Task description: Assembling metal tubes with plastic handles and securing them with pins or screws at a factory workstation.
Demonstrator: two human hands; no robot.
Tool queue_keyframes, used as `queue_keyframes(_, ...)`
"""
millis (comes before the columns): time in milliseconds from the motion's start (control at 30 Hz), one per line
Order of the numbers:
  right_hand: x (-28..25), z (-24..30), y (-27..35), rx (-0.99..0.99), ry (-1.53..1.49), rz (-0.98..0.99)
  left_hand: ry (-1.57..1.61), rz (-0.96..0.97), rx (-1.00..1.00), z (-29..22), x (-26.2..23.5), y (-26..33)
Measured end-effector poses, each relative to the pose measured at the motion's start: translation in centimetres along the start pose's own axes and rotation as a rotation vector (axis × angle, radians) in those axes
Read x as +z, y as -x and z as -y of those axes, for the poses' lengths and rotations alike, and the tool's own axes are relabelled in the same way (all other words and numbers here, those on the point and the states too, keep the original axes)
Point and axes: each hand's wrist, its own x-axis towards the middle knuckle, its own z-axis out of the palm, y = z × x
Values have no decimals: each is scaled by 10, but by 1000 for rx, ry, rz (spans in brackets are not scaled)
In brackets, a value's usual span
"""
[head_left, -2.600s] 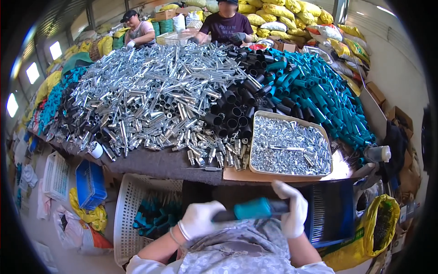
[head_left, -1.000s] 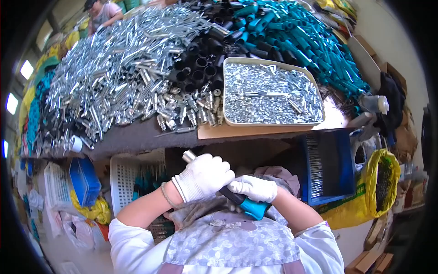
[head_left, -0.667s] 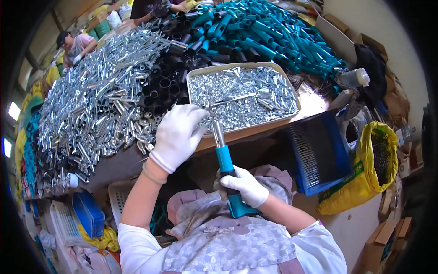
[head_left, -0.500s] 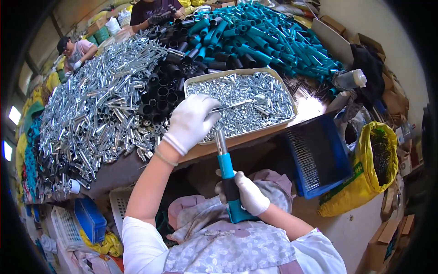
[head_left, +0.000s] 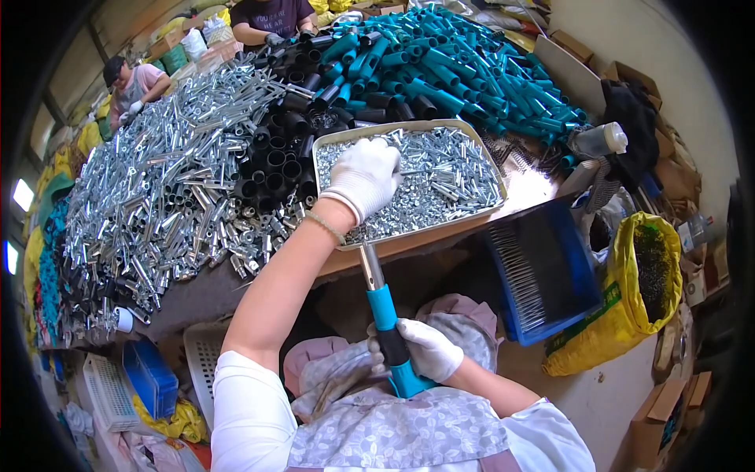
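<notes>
My left hand wears a white glove and is over the left part of a shallow cream tray filled with small silvery metal parts. Its fingers curl down at the parts; the fingertips, and anything pinched in them, are hidden. Wrapped in my gloved right hand is a teal and black tool handle, tilted over my lap. A bright metal tube with a small side hole sticks out of its upper end, just below the tray's near edge.
Silvery metal tubes heap at left, black sleeves beside the tray, teal tubes behind. A blue bin and yellow sack stand at right. Two people work beyond the heaps, one in a dark shirt, one in a cap.
My left hand has moved right and away from me, from the tray's left edge to over the parts. The thin metal piece at its fingertips no longer shows. The held handle has shifted slightly left.
</notes>
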Motion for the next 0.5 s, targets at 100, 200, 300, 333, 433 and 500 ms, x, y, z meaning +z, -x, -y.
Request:
queue_keyframes(100, 16, 4, 1, 43, 63, -54, 156, -220, -33, 13, -13, 11)
queue_keyframes(200, 6, 4, -3, -90, 199, -26, 480, -409, -120, 12, -37, 46)
queue_keyframes(300, 14, 5, -12, -299, 376, -134, 796, -262, -295, 4, -47, 126)
queue_keyframes(333, 14, 4, -15, -344, 437, -168, 1015, 12, -441, -7, -53, 157)
queue_keyframes(433, 21, 0, -29, -387, 474, -221, 1079, 261, -515, -38, -40, 233)
queue_keyframes(500, 21, -4, -34, -336, 449, -263, 1071, 344, -644, -57, -27, 256)
